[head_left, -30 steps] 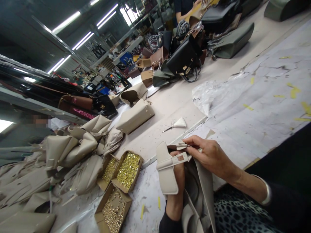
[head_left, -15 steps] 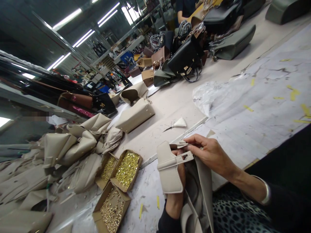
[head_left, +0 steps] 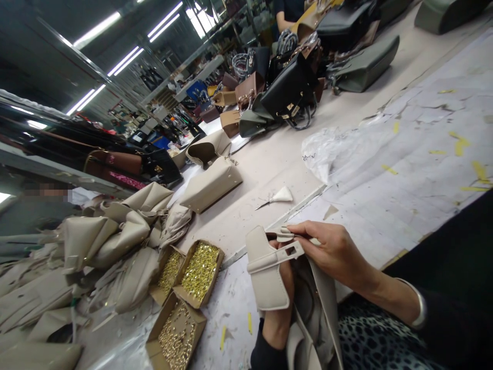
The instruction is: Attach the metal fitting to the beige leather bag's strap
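A beige handbag (head_left: 321,303), unfinished, hangs between my hands at the table's front edge. Its stitched flap (head_left: 265,272) lies over my left hand (head_left: 283,288), which is wrapped round the bag from beneath; the flap hides most of its fingers. A narrow beige strap (head_left: 275,257) with slots near its end crosses the flap. My right hand (head_left: 327,249) pinches a small beige strip (head_left: 287,235) between thumb and fingers, just above the slotted strap end. Whether the strip is joined to the bag I cannot tell.
Left of my hands stand cardboard trays of small gold metal pieces (head_left: 202,270) and gold studs (head_left: 179,334). Beige bags (head_left: 92,241) pile up beyond. A pointed tool (head_left: 279,196) with a white grip, a plastic bag (head_left: 323,151) and finished black handbags (head_left: 290,92) lie farther back.
The right hand has shifted slightly and tilted the small strip, still pinching it. My left hand keeps its hold on the bag. The whole view has moved a little.
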The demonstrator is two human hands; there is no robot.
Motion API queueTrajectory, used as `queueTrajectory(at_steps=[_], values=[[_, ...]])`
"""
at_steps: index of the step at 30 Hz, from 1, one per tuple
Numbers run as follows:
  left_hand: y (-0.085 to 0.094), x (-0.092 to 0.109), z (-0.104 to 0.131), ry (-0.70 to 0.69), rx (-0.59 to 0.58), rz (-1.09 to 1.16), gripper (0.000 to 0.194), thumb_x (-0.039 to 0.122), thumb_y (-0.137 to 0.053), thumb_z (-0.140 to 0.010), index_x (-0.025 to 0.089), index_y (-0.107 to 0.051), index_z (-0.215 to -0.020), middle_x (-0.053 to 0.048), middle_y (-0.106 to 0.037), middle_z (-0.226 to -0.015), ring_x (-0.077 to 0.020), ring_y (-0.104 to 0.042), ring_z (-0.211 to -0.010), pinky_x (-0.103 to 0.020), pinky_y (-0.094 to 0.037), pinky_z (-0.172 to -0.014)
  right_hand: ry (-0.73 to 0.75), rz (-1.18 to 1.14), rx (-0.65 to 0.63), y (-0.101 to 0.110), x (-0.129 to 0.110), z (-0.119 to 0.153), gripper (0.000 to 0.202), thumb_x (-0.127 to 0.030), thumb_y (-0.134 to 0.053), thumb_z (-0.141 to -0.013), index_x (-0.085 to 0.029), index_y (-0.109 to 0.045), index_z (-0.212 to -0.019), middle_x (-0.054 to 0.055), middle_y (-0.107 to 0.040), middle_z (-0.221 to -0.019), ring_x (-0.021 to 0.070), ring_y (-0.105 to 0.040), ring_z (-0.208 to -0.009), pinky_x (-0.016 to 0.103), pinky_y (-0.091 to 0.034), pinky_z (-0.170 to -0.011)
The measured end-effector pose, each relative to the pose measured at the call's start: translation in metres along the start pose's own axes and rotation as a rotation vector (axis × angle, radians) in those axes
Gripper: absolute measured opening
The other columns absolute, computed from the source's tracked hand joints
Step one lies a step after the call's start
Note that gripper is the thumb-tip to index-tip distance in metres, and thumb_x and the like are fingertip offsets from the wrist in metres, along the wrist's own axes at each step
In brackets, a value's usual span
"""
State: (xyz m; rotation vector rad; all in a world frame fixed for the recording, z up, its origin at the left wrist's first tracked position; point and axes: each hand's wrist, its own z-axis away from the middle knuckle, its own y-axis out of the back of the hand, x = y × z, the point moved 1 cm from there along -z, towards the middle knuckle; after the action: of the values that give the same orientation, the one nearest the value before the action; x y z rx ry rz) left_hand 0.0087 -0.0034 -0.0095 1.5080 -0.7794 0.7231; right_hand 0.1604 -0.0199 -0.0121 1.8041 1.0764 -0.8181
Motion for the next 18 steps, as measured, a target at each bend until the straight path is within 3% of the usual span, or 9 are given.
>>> queueTrajectory(at_steps=[4,10,15,18], values=[[-0.0017,-0.0004,-0.0032,-0.044,-0.045,-0.070,0.049,0.066,-0.049,-0.095,0.026,-0.064,-0.072,-0.009,-0.067,-0.071,-0.0254,-0.058,-0.068,-0.043,-0.050,-0.071,0.081,0.036,-0.007,0.0016,0.0004,-0.0006,0.018,-0.016,-0.057,-0.099,-0.020,-0.072,-0.109,0.006,-0.079,-0.105,0.0210,-0.075,-0.092,0.033,-0.058,-0.081],[-0.0007,-0.0011,-0.0039,-0.046,-0.075,-0.072,0.051,0.068,-0.046,-0.095,0.025,-0.067,-0.075,-0.011,-0.070,-0.078,-0.0272,-0.061,-0.071,-0.046,-0.053,-0.075,0.019,-0.010,-0.021,0.0031,0.0009,-0.0055,0.017,-0.015,-0.058,-0.098,-0.022,-0.071,-0.108,0.003,-0.079,-0.099,0.0183,-0.076,-0.088,0.029,-0.056,-0.077],[0.0036,0.0021,-0.0009,-0.015,-0.086,0.012,0.034,0.048,-0.054,-0.098,0.024,-0.073,-0.084,-0.008,-0.070,-0.076,-0.0243,-0.064,-0.071,-0.040,-0.058,-0.075,0.189,0.131,-0.041,0.0035,-0.0020,-0.0031,0.019,-0.016,-0.051,-0.104,-0.019,-0.067,-0.114,0.008,-0.078,-0.104,0.0211,-0.075,-0.091,0.033,-0.058,-0.080],[0.0045,0.0064,0.0000,0.015,-0.054,0.051,0.026,0.039,-0.058,-0.096,0.023,-0.075,-0.085,-0.007,-0.072,-0.078,-0.0241,-0.067,-0.075,-0.040,-0.059,-0.080,0.192,0.127,-0.077,0.0038,-0.0014,-0.0038,0.019,-0.017,-0.052,-0.103,-0.018,-0.066,-0.115,0.008,-0.078,-0.105,0.0219,-0.074,-0.092,0.035,-0.057,-0.082]])
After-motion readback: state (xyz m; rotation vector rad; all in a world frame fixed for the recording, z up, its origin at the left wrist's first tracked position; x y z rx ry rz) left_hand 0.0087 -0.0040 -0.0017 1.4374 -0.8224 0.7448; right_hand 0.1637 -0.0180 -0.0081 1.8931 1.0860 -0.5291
